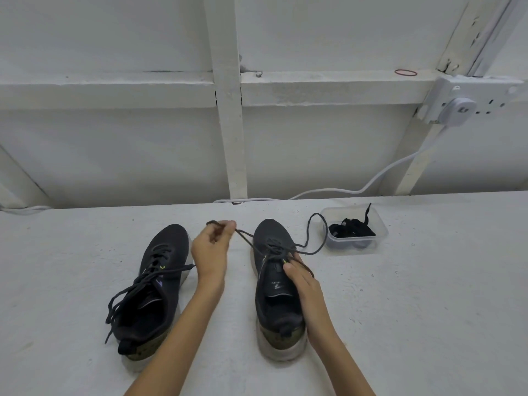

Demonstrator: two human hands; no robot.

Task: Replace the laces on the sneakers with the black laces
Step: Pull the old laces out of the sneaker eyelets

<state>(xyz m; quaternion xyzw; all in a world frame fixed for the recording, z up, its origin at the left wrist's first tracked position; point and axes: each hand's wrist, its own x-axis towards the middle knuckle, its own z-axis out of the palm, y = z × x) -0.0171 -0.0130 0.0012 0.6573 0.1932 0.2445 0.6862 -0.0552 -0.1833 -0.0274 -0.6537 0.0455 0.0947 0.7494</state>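
Barely started: left hand (211,251) pinches the old lace (251,241) out of the right sneaker (275,284), right hand (303,281) grips its side, left sneaker (151,292) untouched, black laces (352,228) waiting in the plastic tub (381,224).

Print on the tongue label (276,285) of the right sneaker (271,307) was too small to read. The right hand (303,281) gripping that sneaker hid its upper eyelets. Left of its toe, fingers (225,228) of the left hand (210,250) hid the tip of the grey lace (248,238). Right of it, dark things beneath the black laces (351,230) in the clear container (381,224) were blurred.
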